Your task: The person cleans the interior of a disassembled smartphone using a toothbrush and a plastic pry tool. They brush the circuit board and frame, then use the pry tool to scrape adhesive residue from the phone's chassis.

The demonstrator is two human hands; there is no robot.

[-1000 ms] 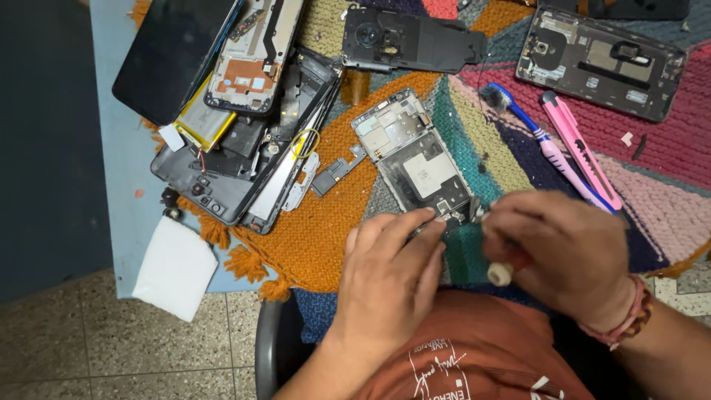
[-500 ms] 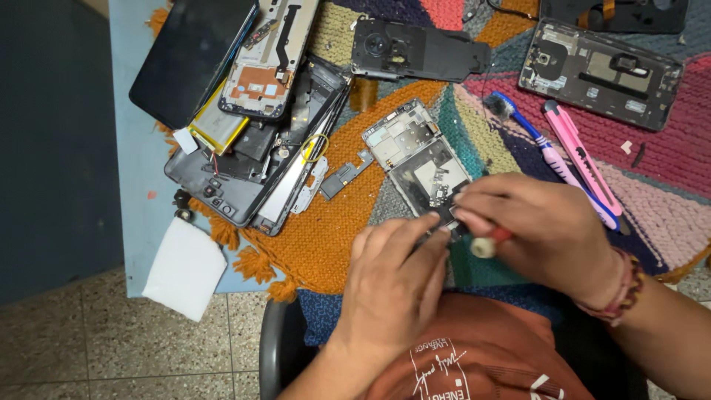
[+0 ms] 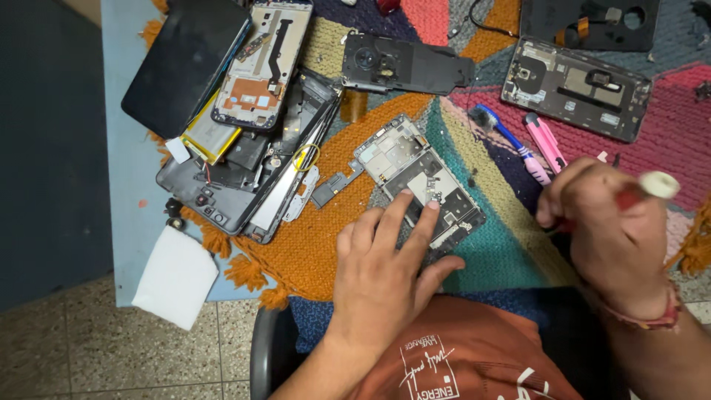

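knitted mat (image 3: pixel 355 244) covered centre of frame. stripped phone frame (image 3: pixel 420 178) lay mid-frame, my left hand (image 3: pixel 385 270) flat on it, fingers spread, gripping nothing. my right hand (image 3: pixel 611 222), right side, closed round red-handled screwdriver (image 3: pixel 646 190).

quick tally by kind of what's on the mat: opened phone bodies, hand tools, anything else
Opened phone frames and back shells: 5, counting the grey metal phone frame under the left hand; the stacked pile may hide more
Hand tools: 3: blue toothbrush, pink utility knife, red-handled screwdriver in the right hand
Yellow flat battery: 1
Total: 9
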